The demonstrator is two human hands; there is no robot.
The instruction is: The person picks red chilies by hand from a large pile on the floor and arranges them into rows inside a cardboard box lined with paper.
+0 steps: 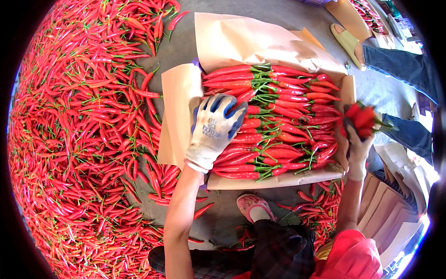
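Observation:
A box lined with brown paper holds neat rows of red chili peppers, their green stems meeting along bands. My left hand, in a white and blue work glove, rests over the left rows. Its fingers curl down onto chili peppers there, and one tilted pepper shows past the fingertips; the grip is partly hidden. Beyond the box's right edge, my gloved right hand is closed around a bunch of chili peppers, blurred by motion, with green stems pointing right.
Loose chili peppers form a big heap on the left, and a smaller pile lies near my right arm. Brown paper flaps stick out from the box. Folded cardboard stands right. Another person's jeans-clad leg and sandal are upper right.

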